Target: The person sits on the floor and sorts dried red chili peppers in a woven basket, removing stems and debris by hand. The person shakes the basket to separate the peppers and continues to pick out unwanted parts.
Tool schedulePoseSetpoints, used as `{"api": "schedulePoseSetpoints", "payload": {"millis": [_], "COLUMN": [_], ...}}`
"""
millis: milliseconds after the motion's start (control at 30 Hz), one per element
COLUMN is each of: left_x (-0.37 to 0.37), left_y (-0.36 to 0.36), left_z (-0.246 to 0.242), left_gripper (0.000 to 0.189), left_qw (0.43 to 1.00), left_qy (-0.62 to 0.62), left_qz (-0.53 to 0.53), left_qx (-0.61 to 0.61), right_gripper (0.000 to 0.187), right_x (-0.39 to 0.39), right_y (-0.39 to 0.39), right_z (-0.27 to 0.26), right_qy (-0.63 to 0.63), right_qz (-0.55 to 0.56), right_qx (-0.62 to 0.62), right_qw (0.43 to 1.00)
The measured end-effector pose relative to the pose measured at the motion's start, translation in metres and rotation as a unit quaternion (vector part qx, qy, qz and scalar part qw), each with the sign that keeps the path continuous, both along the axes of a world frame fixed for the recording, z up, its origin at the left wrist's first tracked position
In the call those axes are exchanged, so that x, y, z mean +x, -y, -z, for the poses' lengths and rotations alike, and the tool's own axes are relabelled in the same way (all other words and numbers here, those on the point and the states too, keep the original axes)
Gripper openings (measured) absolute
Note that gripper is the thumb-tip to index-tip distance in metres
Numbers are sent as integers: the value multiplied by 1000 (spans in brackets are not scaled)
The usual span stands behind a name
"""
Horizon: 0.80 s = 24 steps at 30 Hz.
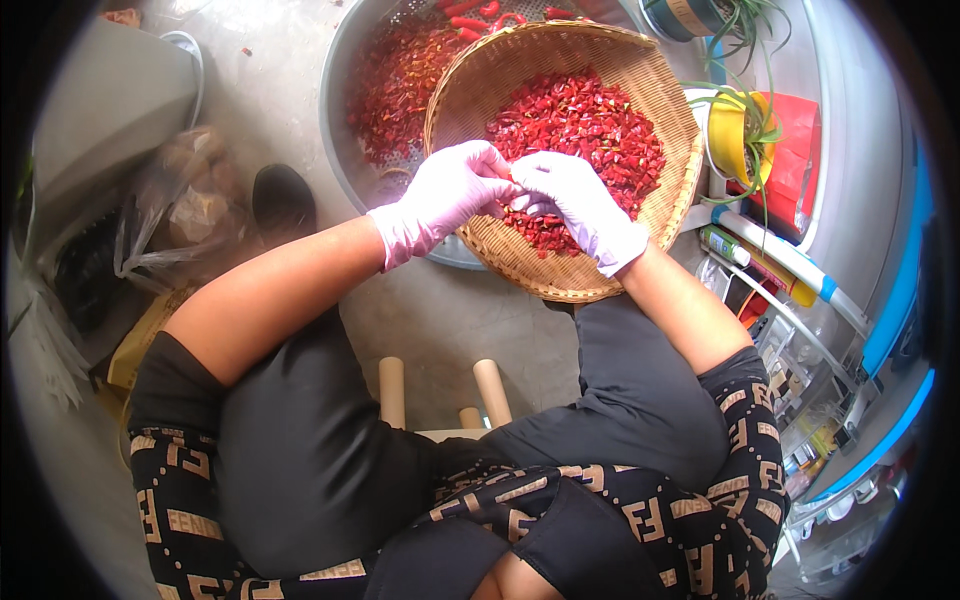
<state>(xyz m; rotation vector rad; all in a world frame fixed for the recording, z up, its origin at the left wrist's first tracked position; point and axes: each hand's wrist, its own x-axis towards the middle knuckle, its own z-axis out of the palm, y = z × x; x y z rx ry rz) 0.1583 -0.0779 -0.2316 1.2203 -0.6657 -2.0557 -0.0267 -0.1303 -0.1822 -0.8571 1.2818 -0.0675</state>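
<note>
My left hand (pixel 454 187) and my right hand (pixel 577 196), both in thin pale gloves, meet at the fingertips above a round woven bamboo basket (pixel 570 279). Between the pinched fingers shows a small red chili piece (pixel 511 178), mostly hidden by them. A heap of cut red chili pieces (pixel 592 124) covers the middle of the basket. Behind and to the left, partly under the basket, is a wide grey metal basin (pixel 332 112) with a perforated surface inside. It holds chopped chilies (pixel 397 97) and several whole red chilies (pixel 469 26) at the far side.
Wooden stool legs (pixel 391 390) stand between my knees. At right, a white-and-blue rack (pixel 780 255) holds a yellow plant pot (pixel 727 139) and a green tube (pixel 724 244). A clear plastic bag (pixel 199 202) and a dark shoe (pixel 283 199) are at left.
</note>
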Motion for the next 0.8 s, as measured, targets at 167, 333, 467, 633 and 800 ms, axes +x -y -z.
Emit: {"api": "schedulePoseSetpoints", "payload": {"millis": [167, 333, 467, 633, 800], "left_x": [3, 7, 7, 3, 4], "left_y": [-1, -3, -3, -2, -4], "left_z": [6, 7, 5, 3, 4], "left_gripper": [18, 20, 21, 19, 19], "left_qw": [996, 991, 992, 998, 996], "left_qy": [-78, -122, -111, -31, -66], "left_qz": [-39, -59, -65, -49, -63], "left_qx": [25, 23, 8, -35, -24], "right_gripper": [16, 17, 16, 13, 12], "right_x": [3, 1, 2, 3, 4], "right_y": [-7, -11, -10, -11, -11], "right_z": [5, 5, 4, 6, 7], "right_qy": [-25, -34, -34, -16, -23], "right_qz": [-109, -147, -152, -104, -121], "right_qx": [-164, -263, -275, -224, -254], "right_qw": [980, 953, 949, 969, 959]}}
